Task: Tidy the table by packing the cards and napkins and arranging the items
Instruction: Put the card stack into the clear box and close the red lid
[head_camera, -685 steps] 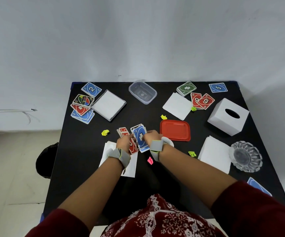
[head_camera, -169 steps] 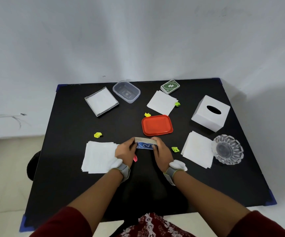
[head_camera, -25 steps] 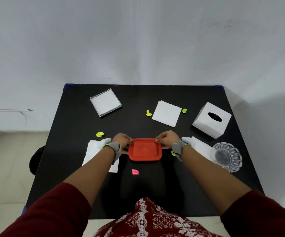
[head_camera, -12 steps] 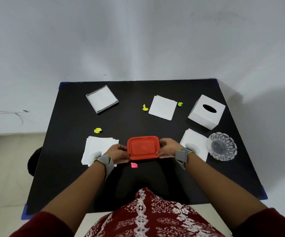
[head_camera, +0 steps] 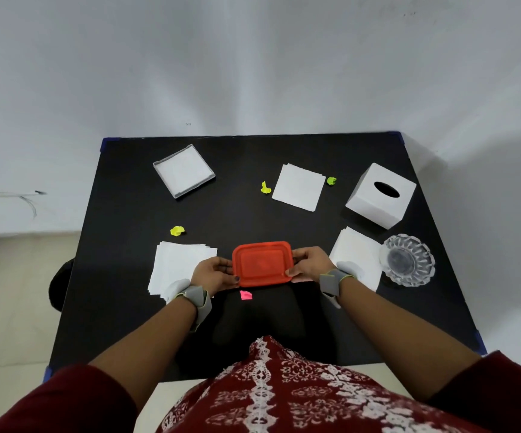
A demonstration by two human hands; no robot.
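Head view: the red lid (head_camera: 261, 264) sits near the front middle of the black surface (head_camera: 128, 307), between both hands. The left hand (head_camera: 215, 273) grips its left edge, the right hand (head_camera: 308, 265) its right edge.

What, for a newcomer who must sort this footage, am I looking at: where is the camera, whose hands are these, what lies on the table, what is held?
No machine here: these are a person's two bare hands, filmed by one wide-angle camera worn on the head, looking down. The left hand and right hand each hold an end of a red lid, fingers curled over its edges; what sits under it is hidden. On the black table lie three piles of white napkins, a shallow white tray, a white tissue box, a glass dish, yellow paper scraps and a pink scrap. Grey bands circle both wrists.
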